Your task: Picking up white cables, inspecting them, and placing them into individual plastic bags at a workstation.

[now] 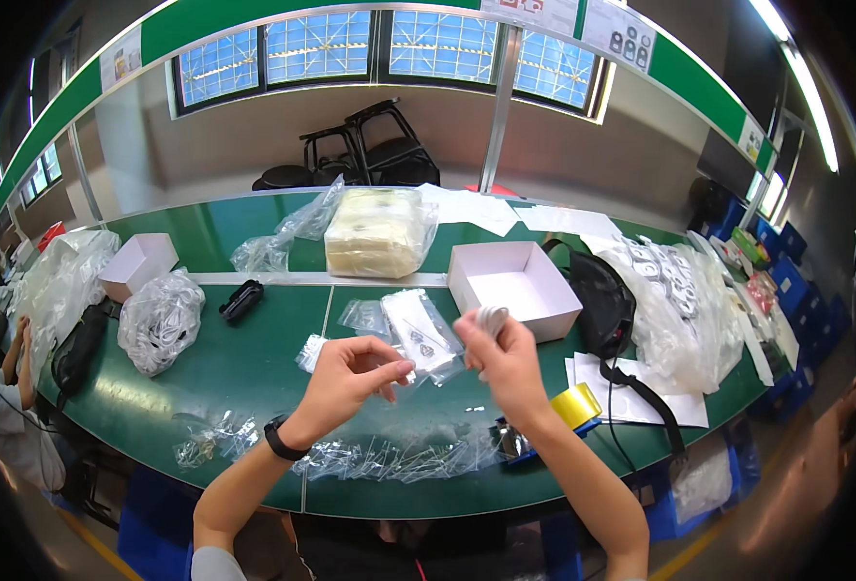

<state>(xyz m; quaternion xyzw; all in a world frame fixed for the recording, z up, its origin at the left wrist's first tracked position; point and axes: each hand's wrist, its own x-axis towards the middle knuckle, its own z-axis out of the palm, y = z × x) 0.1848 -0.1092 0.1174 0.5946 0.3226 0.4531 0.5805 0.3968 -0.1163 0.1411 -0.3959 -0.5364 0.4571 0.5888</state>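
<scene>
My right hand [503, 360] is raised over the green table [234, 378] and pinches a small white coiled item [492, 318] at its fingertips. My left hand [350, 376], with a black band on the wrist, pinches something small and pale between thumb and fingers; what it is cannot be made out. Between and just behind the hands lies a small clear bag with white parts [420, 334]. An open white cardboard box [512, 287] stands behind my right hand.
Empty clear bags [389, 457] are strewn along the near edge. A yellow tape roll [576, 405], black bag [600, 300], wrapped yellowish stack [377, 232], bagged white cable bundle [160, 321] and small white box [139, 263] sit around. Another person's arm [21, 358] shows at left.
</scene>
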